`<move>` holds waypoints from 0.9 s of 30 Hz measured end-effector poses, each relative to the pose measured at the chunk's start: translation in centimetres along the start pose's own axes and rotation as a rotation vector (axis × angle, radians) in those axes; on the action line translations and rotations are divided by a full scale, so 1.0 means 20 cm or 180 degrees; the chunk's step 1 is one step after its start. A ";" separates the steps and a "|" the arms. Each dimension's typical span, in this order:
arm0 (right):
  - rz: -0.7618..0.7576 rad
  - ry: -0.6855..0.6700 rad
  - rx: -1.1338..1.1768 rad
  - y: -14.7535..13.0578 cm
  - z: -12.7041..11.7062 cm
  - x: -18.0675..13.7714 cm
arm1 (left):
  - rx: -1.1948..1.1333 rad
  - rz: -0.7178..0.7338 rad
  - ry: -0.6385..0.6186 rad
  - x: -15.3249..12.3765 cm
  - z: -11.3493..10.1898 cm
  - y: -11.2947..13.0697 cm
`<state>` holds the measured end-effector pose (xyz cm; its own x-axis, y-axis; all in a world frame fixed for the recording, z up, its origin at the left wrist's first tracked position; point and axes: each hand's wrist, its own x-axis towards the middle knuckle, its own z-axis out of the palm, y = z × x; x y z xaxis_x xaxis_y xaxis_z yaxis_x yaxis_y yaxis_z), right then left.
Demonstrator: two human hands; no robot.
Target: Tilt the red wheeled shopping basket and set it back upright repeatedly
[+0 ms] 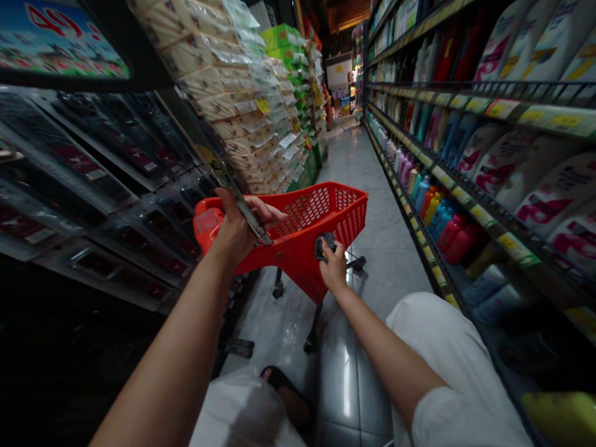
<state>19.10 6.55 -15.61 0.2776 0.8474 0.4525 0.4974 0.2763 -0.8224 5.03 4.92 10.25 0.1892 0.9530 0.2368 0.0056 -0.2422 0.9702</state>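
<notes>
My R hand (333, 267) pinches the small dark gadget (319, 249) by the cart's (298, 251) near side, prob. light & hard, best held by edges; L hand (233, 230) has a long strip (254, 221), prob. stiff, b/w thumb & fingers, can't tell if clamped.

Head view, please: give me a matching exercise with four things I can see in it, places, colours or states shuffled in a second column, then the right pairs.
Column one:
1. Shopping cart
2. Right hand
3. Left hand
4. Green boxes

Column two:
A. at a narrow strip
B. stacked left of the aisle in the picture
C. bright red, with holes in its sides
D. gripping a small dark object

Right pairs: 1-C, 2-D, 3-A, 4-B.
</notes>
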 end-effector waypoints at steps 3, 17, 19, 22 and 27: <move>-0.0240 -0.0296 0.0123 0.05 0.05 -0.19 | -0.0064 -0.0009 -0.0034 0.01 0.00 0.00; 0.1451 0.0048 0.0760 0.18 0.39 -0.59 | -0.0045 0.0094 -0.0087 0.02 0.01 0.00; 0.1965 -0.0097 0.0668 0.27 0.37 -0.54 | -0.0071 0.0076 -0.0011 0.02 0.01 0.00; 0.2422 -0.0214 0.0739 0.40 0.33 -0.40 | -0.0098 0.0038 -0.0008 0.01 0.02 0.00; 0.1944 0.0089 0.0837 0.48 0.31 -0.31 | -0.0143 0.0064 -0.0072 0.01 0.03 0.01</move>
<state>17.14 6.79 -28.50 0.4690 0.8756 -0.1156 0.0278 -0.1454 -0.9890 5.66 4.87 10.40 0.2111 0.9434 0.2556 -0.0425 -0.2524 0.9667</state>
